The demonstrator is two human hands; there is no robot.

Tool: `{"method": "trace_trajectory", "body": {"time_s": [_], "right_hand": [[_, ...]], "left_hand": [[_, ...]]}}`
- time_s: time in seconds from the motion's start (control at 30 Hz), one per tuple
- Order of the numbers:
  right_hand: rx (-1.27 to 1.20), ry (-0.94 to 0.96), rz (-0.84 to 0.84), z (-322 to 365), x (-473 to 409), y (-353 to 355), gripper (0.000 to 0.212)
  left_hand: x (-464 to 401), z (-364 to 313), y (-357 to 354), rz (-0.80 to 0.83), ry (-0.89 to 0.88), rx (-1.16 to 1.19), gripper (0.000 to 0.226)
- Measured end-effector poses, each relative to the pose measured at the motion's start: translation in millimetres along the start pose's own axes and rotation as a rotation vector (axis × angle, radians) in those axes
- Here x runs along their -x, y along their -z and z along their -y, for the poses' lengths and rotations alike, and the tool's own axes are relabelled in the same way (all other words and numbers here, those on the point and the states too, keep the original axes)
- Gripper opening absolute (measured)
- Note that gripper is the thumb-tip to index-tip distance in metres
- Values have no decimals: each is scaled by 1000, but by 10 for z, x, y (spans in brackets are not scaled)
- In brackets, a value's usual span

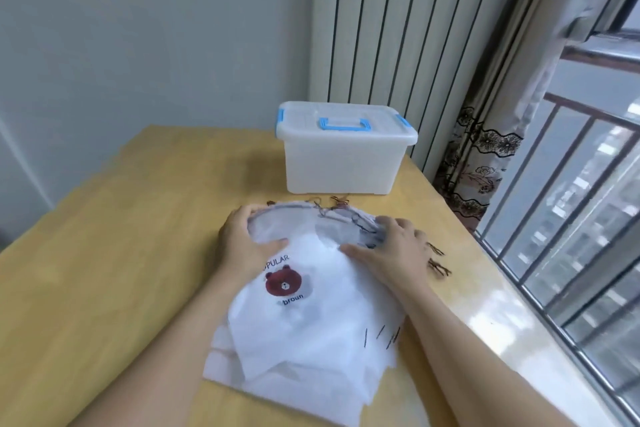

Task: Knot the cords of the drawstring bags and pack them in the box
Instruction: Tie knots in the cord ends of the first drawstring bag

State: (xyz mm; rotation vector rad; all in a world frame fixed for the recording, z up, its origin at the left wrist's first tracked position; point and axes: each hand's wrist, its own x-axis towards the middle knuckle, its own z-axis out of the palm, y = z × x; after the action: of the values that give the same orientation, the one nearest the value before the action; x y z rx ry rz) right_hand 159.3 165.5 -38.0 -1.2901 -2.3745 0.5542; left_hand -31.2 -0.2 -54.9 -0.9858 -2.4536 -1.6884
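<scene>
A stack of white drawstring bags (311, 329) lies on the wooden table, the top one printed with a brown bear. My left hand (242, 243) grips the top edge of the stack at its left, thumb on top and fingers curled over the rim. At the right end of that edge, my right hand (391, 250) holds the bags the same way. Brown cord ends (438, 260) stick out to the right of my right hand, and more cords (332, 203) show at the far edge. The translucent white box (343, 163) with a blue handle stands behind, its lid closed.
The table (121, 253) runs along a window with a metal railing (571, 253) on the right. A radiator (398, 28) and a patterned curtain (485, 156) stand behind the box. Bare tabletop lies to the left of the bags.
</scene>
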Motion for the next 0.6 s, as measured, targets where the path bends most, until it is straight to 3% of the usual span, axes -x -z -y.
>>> {"method": "trace_trajectory", "body": {"time_s": [0.1,0.23,0.27,0.37,0.4,0.47,0.6], "right_hand": [[-32,71,32,117,-454,-57,84],[-216,282,-280,295,-489,-29,38],[-382,321,-261,342,-378,15,37],[-916,237,290,442,-13,86,50],[-1032,190,401,451,71,111,56],[-1097,142,431,392,166,116,64],[-771,242,277,269,257,11,50]], "left_hand": [[-157,-41,43,-27,-90,132,58],[-180,-100,92,55,-191,90,65],[-157,-97,66,91,-210,51,67],[-51,-110,-6,145,-197,7,67],[-31,-114,-15,141,-172,7,66],[7,-117,9,129,-108,-7,66],[114,-101,75,202,-57,-21,75]]}}
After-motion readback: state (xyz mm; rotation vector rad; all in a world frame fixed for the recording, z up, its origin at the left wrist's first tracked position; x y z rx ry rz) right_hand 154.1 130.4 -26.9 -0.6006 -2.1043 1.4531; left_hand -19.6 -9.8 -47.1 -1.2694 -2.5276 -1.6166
